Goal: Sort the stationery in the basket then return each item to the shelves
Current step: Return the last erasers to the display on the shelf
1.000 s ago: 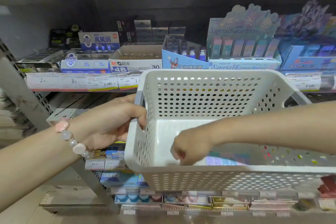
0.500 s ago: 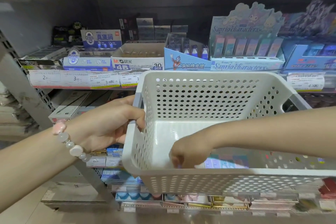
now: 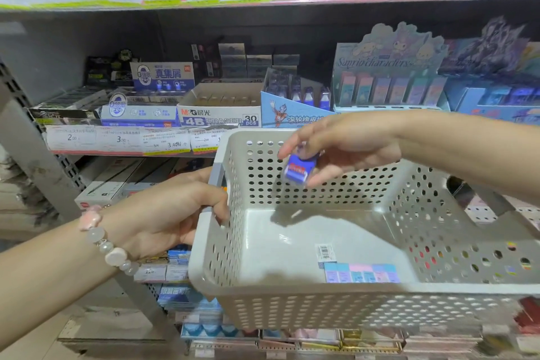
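I note a matt, perforated plastic basket (image 3: 306, 310), a glossy blue eraser (image 3: 298, 171) pinched above, and printed cardboard boxes (image 3: 219, 114) beyond.

The left hand (image 3: 172, 213), a beaded bracelet on its wrist, curls its fingers (image 3: 217, 207) round the basket (image 3: 292, 313) rim. The right hand (image 3: 347, 146) reaches in from the right, pinching a small blue eraser (image 3: 299, 171).

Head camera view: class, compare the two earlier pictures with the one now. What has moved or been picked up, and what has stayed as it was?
The right hand, earlier down on the basket floor, has risen above the far rim and now pinches a small blue eraser. The left hand still grips the left rim of the basket, which stays before the shelves. The pastel pack still lies on the basket floor.
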`<state>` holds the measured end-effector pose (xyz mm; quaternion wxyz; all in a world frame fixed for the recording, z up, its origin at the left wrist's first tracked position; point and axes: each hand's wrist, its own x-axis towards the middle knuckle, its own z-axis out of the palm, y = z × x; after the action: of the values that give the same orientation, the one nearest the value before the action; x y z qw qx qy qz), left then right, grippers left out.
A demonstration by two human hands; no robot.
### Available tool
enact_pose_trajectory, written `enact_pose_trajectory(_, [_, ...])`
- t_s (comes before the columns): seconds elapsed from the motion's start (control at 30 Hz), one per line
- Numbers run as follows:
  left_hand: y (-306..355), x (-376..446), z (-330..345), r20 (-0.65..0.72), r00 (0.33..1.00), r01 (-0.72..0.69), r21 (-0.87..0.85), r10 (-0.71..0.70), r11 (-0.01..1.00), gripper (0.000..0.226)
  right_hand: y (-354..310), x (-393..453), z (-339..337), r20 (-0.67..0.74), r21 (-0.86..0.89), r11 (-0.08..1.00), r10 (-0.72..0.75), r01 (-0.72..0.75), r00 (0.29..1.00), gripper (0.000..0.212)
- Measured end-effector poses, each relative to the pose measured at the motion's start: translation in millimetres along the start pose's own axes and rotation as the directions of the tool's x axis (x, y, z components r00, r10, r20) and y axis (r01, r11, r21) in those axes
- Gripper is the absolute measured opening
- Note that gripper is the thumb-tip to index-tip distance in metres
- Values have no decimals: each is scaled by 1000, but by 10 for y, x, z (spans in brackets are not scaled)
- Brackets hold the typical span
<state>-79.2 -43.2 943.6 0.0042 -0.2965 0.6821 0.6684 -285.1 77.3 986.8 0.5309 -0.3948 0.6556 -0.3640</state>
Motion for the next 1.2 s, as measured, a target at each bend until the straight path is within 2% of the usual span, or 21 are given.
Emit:
enact_pose_trajectory(0.1, [-4, 3, -13, 1, 1000, -3, 0, 3, 1000, 60, -163, -141, -147, -23, -62, 992, -108, 106, 994, 29])
enact_pose_trajectory(0.2, [3, -11, -19, 14, 1000, -7, -3, 7, 1000, 58, -225, -183, -258, -83, -315, 935, -197, 162, 977, 31])
enact_pose_trajectory(0.3, [5, -19, -32, 12, 1000, -8, -4, 8, 1000, 59, -259, -183, -273, -129, -521, 830, -309, 201, 942, 28])
enact_pose_trajectory(0.47, [21, -24, -29, 2, 1000, -10, -3, 10, 1000, 62, -277, -156, -304, -104, -598, 771, -345, 219, 933, 31])
enact_pose_trajectory(0.6, [18, -11, -35, 3, 1000, -12, -4, 12, 1000, 63, -311, -148, -328, -100, -599, 765, -365, 237, 925, 23])
enact_pose_trajectory(0.73, [23, 0, -42, 9, 1000, -16, 12, 16, 1000, 61, -358, -137, -402, -148, -586, 778, -379, 228, 913, 36])
enact_pose_trajectory(0.83, [30, 0, -34, 23, 1000, -21, 0, 21, 1000, 57, -418, -114, -517, -293, -642, 748, -440, 167, 849, 40])
enact_pose_trajectory(0.93, [27, 11, -39, 35, 999, -20, -3, 20, 1000, 54, -508, 7, -671, -489, -627, 767, -527, 141, 695, 20])
enact_pose_trajectory(1.03, [25, 19, -40, 36, 999, -24, 6, 23, 1000, 55, -585, 189, -761, -551, -634, 767, -540, 102, 636, 10])
enact_pose_trajectory(1.07, [24, 17, -38, 36, 999, -25, 2, 25, 1000, 54, -596, 243, -773, -559, -637, 767, -522, 69, 644, 13])
enact_pose_trajectory(1.13, [28, 12, -35, 41, 999, -26, -1, 26, 1000, 53, -603, 316, -769, -530, -661, 751, -464, -3, 709, 19])
enact_pose_trajectory(1.2, [31, 16, -40, 39, 999, -22, 8, 21, 1000, 55, -608, 363, -775, -461, -734, 675, -416, -73, 784, 18])
